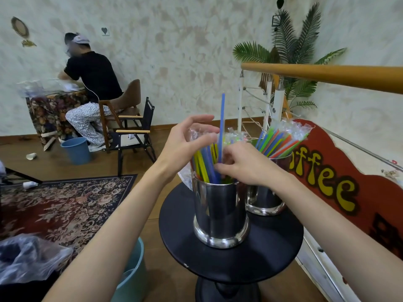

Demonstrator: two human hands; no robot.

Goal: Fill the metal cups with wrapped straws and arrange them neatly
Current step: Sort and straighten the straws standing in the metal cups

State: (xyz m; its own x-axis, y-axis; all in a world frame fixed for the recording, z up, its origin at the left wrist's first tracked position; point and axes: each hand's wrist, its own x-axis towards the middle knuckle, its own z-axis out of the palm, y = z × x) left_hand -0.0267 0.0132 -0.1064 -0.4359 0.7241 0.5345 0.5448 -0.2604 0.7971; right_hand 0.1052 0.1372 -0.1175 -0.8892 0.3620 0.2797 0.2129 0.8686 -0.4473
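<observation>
My right hand (244, 164) pinches the tall blue straw (222, 127); my left hand (189, 138), fingers spread, cups the bundle; I should lower it straight into the front cup (220, 212).

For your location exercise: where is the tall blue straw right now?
In the head view, the tall blue straw stands upright in the near metal cup on the round black table, between both hands.
</observation>
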